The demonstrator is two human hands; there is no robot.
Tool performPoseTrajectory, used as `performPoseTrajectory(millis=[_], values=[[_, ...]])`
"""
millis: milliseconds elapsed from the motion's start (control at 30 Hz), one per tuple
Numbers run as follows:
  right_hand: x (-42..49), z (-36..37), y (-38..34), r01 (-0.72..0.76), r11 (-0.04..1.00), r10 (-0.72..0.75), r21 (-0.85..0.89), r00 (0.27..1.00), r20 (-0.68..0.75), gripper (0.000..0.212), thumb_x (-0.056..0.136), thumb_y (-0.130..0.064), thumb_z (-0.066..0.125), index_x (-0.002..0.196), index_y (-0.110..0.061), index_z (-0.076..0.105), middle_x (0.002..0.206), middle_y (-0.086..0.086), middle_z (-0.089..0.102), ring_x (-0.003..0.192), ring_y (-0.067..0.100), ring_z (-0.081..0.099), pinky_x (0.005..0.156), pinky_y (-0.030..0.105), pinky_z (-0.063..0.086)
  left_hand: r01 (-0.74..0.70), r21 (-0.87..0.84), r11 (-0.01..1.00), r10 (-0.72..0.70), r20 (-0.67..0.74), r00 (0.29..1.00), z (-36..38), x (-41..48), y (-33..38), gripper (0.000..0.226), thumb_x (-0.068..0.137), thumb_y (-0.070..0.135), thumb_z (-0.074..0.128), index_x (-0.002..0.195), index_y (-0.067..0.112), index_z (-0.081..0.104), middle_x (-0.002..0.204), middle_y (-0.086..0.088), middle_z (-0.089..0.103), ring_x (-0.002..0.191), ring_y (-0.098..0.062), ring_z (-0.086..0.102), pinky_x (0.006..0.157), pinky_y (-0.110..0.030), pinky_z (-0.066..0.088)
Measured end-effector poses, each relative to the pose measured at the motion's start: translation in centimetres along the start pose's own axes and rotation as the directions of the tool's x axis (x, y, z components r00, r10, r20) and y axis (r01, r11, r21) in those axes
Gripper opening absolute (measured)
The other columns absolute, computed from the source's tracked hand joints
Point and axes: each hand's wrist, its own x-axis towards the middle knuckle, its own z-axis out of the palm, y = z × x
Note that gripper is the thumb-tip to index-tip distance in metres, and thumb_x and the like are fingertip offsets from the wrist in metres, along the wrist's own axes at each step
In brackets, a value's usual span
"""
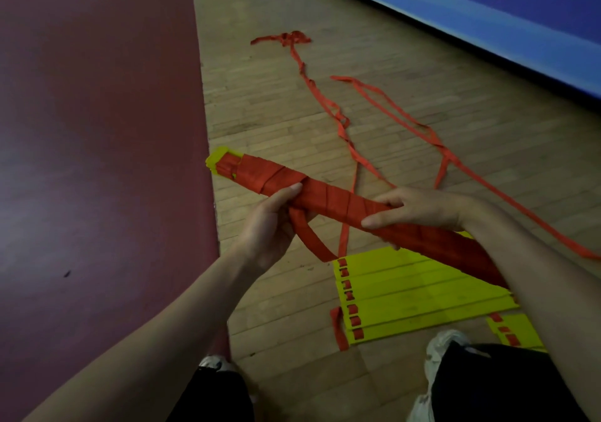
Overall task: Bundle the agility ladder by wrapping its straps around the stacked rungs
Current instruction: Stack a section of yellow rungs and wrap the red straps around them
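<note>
1. Your left hand (273, 226) grips the bundle of stacked rungs (338, 200) from below, with the fingers curled under it and the thumb laid along its top.
2. Your right hand (419, 207) clasps the same bundle nearer your body, fingers and thumb curled round it.
3. The bundle is held in the air between both hands, slanting from upper left to lower right. Windings of red strap cover nearly all of it, and only its yellow tip (217, 161) shows bare at the far left end.
4. A loop of red strap (312, 238) hangs from the bundle just beside your left hand.
5. Loose straps (341, 122) trail away across the wooden floor (439, 73) and end in a tangle near the blue panel (487, 8).
6. More yellow rungs (422, 291) lie flat on the floor, side by side, beneath your right forearm and just ahead of your white shoe (445, 343).
7. A maroon surface (97, 129) borders the wood on your left.
</note>
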Motion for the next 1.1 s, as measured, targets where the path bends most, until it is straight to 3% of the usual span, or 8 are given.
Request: performPoseTrajectory(millis=[67,167,500,633,733,800,900,1100], values=[[0.0,0.0,0.1,0.002,1.0,-0.002,0.001,1.0,-0.006,0.029,0.069,-0.042,0.068,0.083,-0.017,0.064,0.065,-0.001,0.063,0.059,0.017,0.061,0.06,0.03,0.05,0.007,0.009,1.0,-0.007,-0.008,1.0,-0.2,0.1,-0.1,0.015,0.093,0.009,0.056,0.098,-0.002,0.064,0.091,-0.011,0.071,0.085,-0.02,0.069,0.083,-0.031,0.057],[0.0,0.0,0.0,-0.008,1.0,0.008,0.009,0.999,-0.053,0.018,0.079,-0.034,0.068,0.085,-0.018,0.065,0.071,0.004,0.061,0.057,0.014,0.06,0.051,0.024,0.049,0.017,0.049,0.999,-0.017,0.002,1.0,-0.3,0.2,-0.3,0.025,0.094,0.011,0.056,0.109,-0.009,0.061,0.1,-0.014,0.071,0.091,-0.021,0.069,0.081,-0.029,0.058],[0.3,-0.1,0.4,0.009,0.997,-0.019,-0.07,0.989,-0.147,0.008,0.086,-0.028,0.068,0.081,-0.022,0.065,0.071,0.001,0.061,0.058,0.01,0.057,0.053,0.023,0.046,0.096,0.184,0.978,-0.097,-0.002,0.995,-0.8,0.5,-0.3,0.017,0.095,-0.006,0.046,0.102,-0.011,0.061,0.095,-0.017,0.068,0.079,-0.017,0.07,0.075,-0.022,0.059],[1.2,-0.2,1.1,-0.046,0.916,-0.068,-0.399,0.961,-0.267,0.017,0.082,-0.046,0.07,0.085,-0.03,0.064,0.068,-0.012,0.062,0.061,-0.003,0.059,0.06,0.02,0.046,0.113,0.288,0.951,-0.086,-0.105,0.991,-0.6,0.6,-1.4,0.012,0.094,-0.006,0.051,0.091,-0.007,0.062,0.085,-0.016,0.069,0.066,-0.013,0.071,0.06,-0.019,0.057],[2.0,0.5,1.4,-0.101,0.83,-0.108,-0.549,0.936,-0.336,0.025,0.078,-0.057,0.067,0.082,-0.034,0.058,0.082,-0.01,0.062,0.086,0.014,0.062,0.075,0.031,0.049,0.107,0.313,0.944,-0.062,-0.151,0.987,-0.4,0.8,-1.8,0.01,0.093,-0.008,0.051,0.088,-0.009,0.06,0.083,-0.017,0.067,0.06,-0.012,0.07,0.058,-0.019,0.057],[2.3,1.1,1.5,-0.12,0.783,-0.145,-0.611,0.919,-0.366,0.033,0.078,-0.059,0.065,0.101,-0.036,0.06,0.101,-0.005,0.067,0.103,0.021,0.062,0.086,0.036,0.049,0.108,0.318,0.942,-0.052,-0.181,0.982,-0.5,0.8,-2.0,0.01,0.093,-0.008,0.05,0.091,-0.011,0.06,0.084,-0.018,0.065,0.058,-0.011,0.069,0.057,-0.019,0.057],[2.4,2.0,1.1,-0.165,0.675,-0.185,-0.719,0.906,-0.382,0.058,0.082,-0.057,0.062,0.136,-0.046,0.042,0.131,-0.004,0.06,0.12,0.024,0.056,0.097,0.038,0.046,0.116,0.326,0.938,-0.05,-0.205,0.977,-0.7,0.7,-2.1,0.012,0.093,-0.009,0.05,0.089,-0.01,0.061,0.085,-0.018,0.064,0.063,-0.015,0.068,0.058,-0.02,0.057],[2.0,3.8,-0.6,-0.109,0.519,-0.343,-0.848,0.882,-0.324,0.061,0.095,-0.04,0.053,0.146,-0.049,0.022,0.135,-0.006,0.052,0.127,0.022,0.046,0.093,0.036,0.042,0.16,0.202,0.966,-0.12,-0.199,0.973,-0.3,0.5,-1.0,0.017,0.091,-0.012,0.047,0.085,-0.004,0.061,0.082,-0.013,0.064,0.067,-0.016,0.066,0.068,-0.018,0.056]])
